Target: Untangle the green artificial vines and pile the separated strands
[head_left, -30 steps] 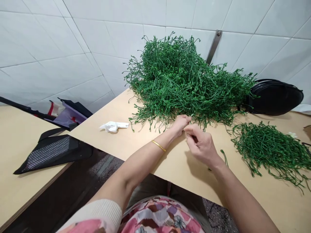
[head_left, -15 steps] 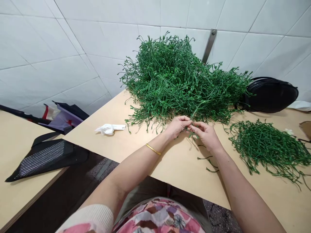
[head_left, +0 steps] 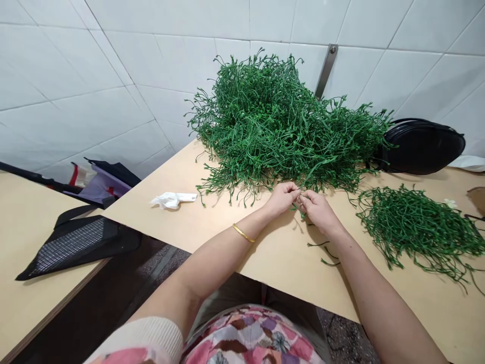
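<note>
Change noted: a second ago the right hand point(head_left: 317, 210) hung as a loose fist; now its fingertips meet those of the left hand point(head_left: 282, 198). Both sets of fingers pinch together on a small green sprig point(head_left: 302, 215), its end dangling below. Reads, I judge, as fine work needing both hands close and steady. They sit at the front fringe of the big green pile point(head_left: 273, 121), which fills the back of the bench point(head_left: 288, 260).

Bare surface runs from the hands to the front edge, crossed by both forearms. Toward the left corner, only a crumpled white tissue point(head_left: 168, 200). Right side tighter: loose stems point(head_left: 331, 262) near the right forearm, a smaller green heap point(head_left: 420, 230) beyond, toward the right edge
</note>
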A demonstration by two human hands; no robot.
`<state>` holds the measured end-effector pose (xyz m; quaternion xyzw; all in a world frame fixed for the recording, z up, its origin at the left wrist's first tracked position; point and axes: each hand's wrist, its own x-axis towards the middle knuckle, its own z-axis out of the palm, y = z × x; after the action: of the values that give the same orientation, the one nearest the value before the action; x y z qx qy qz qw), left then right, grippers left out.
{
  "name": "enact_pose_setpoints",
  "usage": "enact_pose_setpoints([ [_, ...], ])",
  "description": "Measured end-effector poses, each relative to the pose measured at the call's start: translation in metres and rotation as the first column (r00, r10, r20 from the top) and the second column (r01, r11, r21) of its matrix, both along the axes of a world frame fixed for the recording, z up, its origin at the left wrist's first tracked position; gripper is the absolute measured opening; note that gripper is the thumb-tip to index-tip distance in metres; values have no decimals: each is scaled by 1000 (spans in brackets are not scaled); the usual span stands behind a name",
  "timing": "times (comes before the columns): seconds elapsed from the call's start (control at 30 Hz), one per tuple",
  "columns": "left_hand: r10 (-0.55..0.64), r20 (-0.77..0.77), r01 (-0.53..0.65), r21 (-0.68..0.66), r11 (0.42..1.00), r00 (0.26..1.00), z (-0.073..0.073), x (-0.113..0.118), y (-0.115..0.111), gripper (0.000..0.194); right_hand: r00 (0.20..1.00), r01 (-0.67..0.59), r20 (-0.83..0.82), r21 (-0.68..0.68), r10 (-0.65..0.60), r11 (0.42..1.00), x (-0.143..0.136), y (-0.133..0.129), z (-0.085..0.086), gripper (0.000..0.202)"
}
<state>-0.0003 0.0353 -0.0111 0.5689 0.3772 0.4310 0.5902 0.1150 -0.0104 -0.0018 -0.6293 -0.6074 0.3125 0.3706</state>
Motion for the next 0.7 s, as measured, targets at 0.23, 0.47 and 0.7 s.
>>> enact_pose_setpoints([
  [0.23, 126, -31, -127, -28, 992, 992, -3, 2, 7, 23, 855, -223, 503, 132, 129, 966, -4, -55, 54, 22],
  [0.47, 16, 193, 25, -211, 977, 981, 2, -11, 6, 27, 411, 254, 871, 173, -268, 952, 127, -71, 63, 31],
  [0.7, -20, 151, 48, -189, 981, 988, 10, -7, -2, 16, 617, 154, 746, 200, -252, 968, 104, -75, 56, 34],
])
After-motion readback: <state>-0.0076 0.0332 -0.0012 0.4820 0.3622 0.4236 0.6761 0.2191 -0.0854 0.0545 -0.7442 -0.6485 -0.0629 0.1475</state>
